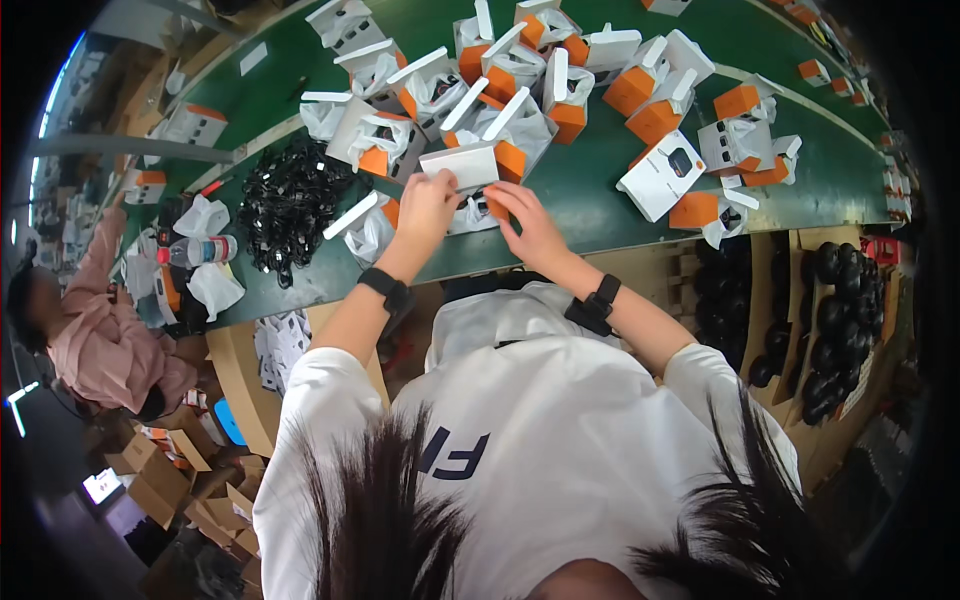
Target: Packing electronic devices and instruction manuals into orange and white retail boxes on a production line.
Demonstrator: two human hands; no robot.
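In front of me, at the table's near edge, is a small white and orange box with its white lid flap raised. My left hand is closed on the left side of this box, its fingers at the base of the flap. My right hand grips the orange right side with thumb and fingers. The box's contents are mostly hidden by my hands. Just left of it stands another open box with a white plastic bag bulging out. A closed white box with a dark product picture lies to the right.
Several open boxes with plastic bags crowd the green table beyond my hands. A heap of black cables lies left, near a bottle. Another person sits at far left. Round black items fill a carton below right.
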